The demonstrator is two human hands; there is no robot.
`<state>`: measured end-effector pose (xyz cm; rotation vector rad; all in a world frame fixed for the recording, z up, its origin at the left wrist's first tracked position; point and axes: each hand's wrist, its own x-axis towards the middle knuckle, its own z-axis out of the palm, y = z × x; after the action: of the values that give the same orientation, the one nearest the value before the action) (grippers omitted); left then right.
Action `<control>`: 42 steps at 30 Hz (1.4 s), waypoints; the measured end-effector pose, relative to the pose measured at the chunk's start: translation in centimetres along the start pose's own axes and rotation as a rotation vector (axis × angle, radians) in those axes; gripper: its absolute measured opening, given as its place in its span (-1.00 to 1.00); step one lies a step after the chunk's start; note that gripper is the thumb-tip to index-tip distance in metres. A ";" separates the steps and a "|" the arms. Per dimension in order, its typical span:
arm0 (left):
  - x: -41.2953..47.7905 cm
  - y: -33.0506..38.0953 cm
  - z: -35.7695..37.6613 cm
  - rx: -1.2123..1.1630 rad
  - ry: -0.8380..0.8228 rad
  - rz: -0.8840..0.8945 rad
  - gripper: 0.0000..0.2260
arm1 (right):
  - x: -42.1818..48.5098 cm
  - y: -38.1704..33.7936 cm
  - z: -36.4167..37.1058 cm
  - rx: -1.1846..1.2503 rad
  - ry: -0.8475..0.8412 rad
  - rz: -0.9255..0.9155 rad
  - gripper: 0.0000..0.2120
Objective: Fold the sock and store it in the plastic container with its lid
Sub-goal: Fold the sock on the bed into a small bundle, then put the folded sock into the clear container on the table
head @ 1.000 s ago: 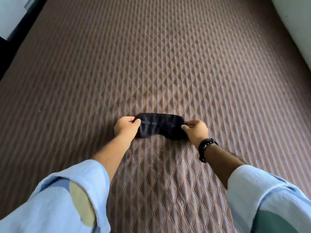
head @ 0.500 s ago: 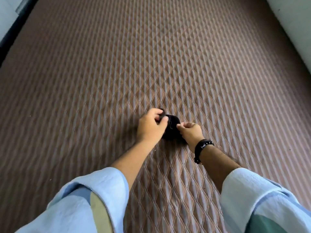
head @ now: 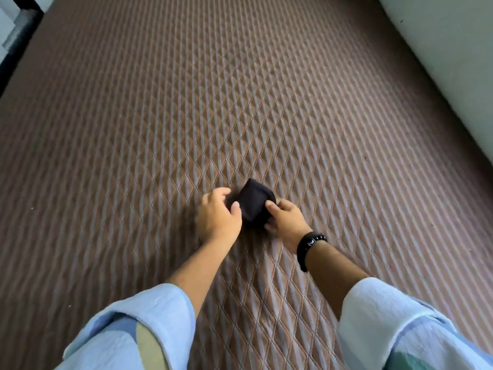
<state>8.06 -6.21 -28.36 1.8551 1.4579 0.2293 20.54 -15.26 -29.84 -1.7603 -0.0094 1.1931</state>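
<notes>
A black sock (head: 253, 202) lies folded into a small compact bundle on the brown quilted mattress (head: 240, 102). My left hand (head: 217, 218) grips the bundle's left side, thumb on top. My right hand (head: 285, 221), with a black watch on its wrist, pinches the bundle's right side. The sock's near edge is hidden between the two hands. No plastic container or lid is in view.
A pale wall (head: 453, 49) runs along the mattress's right edge. A dark gap and a light surface (head: 16, 28) show past the far left corner. My light blue sleeves fill the bottom of the view.
The sock was stretched flat between both hands. My left hand brought its end over to the right, and the sock is now a small folded bundle held by both hands.
</notes>
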 end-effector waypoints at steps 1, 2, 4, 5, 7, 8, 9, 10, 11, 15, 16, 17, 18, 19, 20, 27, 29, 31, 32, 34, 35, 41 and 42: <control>0.0 -0.3 0.2 -0.077 -0.067 -0.100 -0.52 | -0.3 0.7 -0.4 0.130 -0.046 0.032 -0.85; -0.2 -0.5 0.5 -0.215 -0.205 -0.230 -0.42 | -0.6 1.6 -0.9 0.195 -0.074 0.049 -0.85; -1.0 -1.1 0.8 -0.496 -0.465 -0.454 -0.44 | -1.5 2.6 -1.4 0.220 -0.103 0.067 -0.85; -1.4 -1.4 0.8 -0.571 -0.526 -0.487 -0.52 | -2.0 2.7 -1.4 0.226 -0.115 0.070 -0.86; -1.7 -1.2 0.8 -0.637 -0.499 -0.442 -0.69 | -3.0 2.1 -1.7 0.229 -0.131 0.065 -0.88; -1.8 -0.5 0.7 -0.656 -0.462 -0.406 -0.77 | -3.7 1.5 -2.1 0.219 -0.133 0.058 -0.91; -1.9 0.7 0.4 -0.663 -0.434 -0.362 -0.83 | -4.5 0.5 -2.8 0.202 -0.131 0.050 -0.94; -2.1 2.3 0.0 -0.651 -0.425 -0.313 -0.84 | -5.4 -0.8 -3.7 0.185 -0.128 0.037 -0.95; -2.3 3.9 -0.3 -0.618 -0.431 -0.262 -0.82 | -6.3 -1.9 -4.7 0.186 -0.121 0.026 -0.93; -6.1 12.7 -2.6 -0.520 -0.615 -0.020 -0.81 | -14.0 -6.7 -11.0 0.258 -0.025 -0.111 -0.87; -7.4 14.6 -3.3 -0.520 -0.661 0.029 -0.82 | -16.1 -7.5 -12.4 0.261 0.006 -0.144 -0.84; -9.3 17.0 -4.1 -0.510 -0.704 0.079 -0.84 | -18.7 -8.4 -14.1 0.270 0.050 -0.175 -0.84; -11.5 19.1 -5.1 -0.492 -0.744 0.125 -0.86 | -21.5 -9.0 -15.6 0.289 0.091 -0.200 -0.85; -13.9 21.2 -5.8 -0.473 -0.786 0.168 -0.87 | -24.6 -9.4 -17.2 0.305 0.136 -0.223 -0.88; -16.5 23.3 -6.3 -0.459 -0.827 0.209 -0.87 | -27.9 -9.7 -19.1 0.313 0.177 -0.244 -0.91; -38.3 35.9 -8.5 -0.280 -1.082 0.543 -0.82 | -52.6 -6.7 -30.3 0.375 0.456 -0.281 -0.86; -46.0 37.7 -7.8 -0.207 -1.144 0.642 -0.85 | -59.7 -3.2 -32.8 0.461 0.602 -0.290 -0.90; -53.2 37.9 -7.0 -0.153 -1.214 0.716 -0.85 | -65.8 0.9 -34.4 0.574 0.718 -0.285 -0.97; -56.9 37.7 -6.7 -0.136 -1.255 0.740 -0.84 | -68.9 3.1 -35.0 0.620 0.774 -0.277 -0.97; -64.1 37.1 -6.2 -0.104 -1.313 0.773 -0.81 | -74.6 7.4 -36.0 0.681 0.873 -0.265 -0.97; -67.4 36.8 -6.0 -0.082 -1.336 0.794 -0.82 | -77.3 9.4 -36.5 0.696 0.922 -0.259 -0.97; -83.9 32.6 -3.4 0.038 -1.425 0.912 -0.88 | -90.1 21.0 -38.0 0.819 1.128 -0.229 -0.74; -86.4 31.8 -3.0 0.046 -1.433 0.935 -0.90 | -91.8 22.8 -38.3 0.838 1.162 -0.222 -0.72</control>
<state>1.66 -84.24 20.10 1.8300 -0.3805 -0.6046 -10.53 -98.39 20.66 -1.3747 0.8261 -0.1463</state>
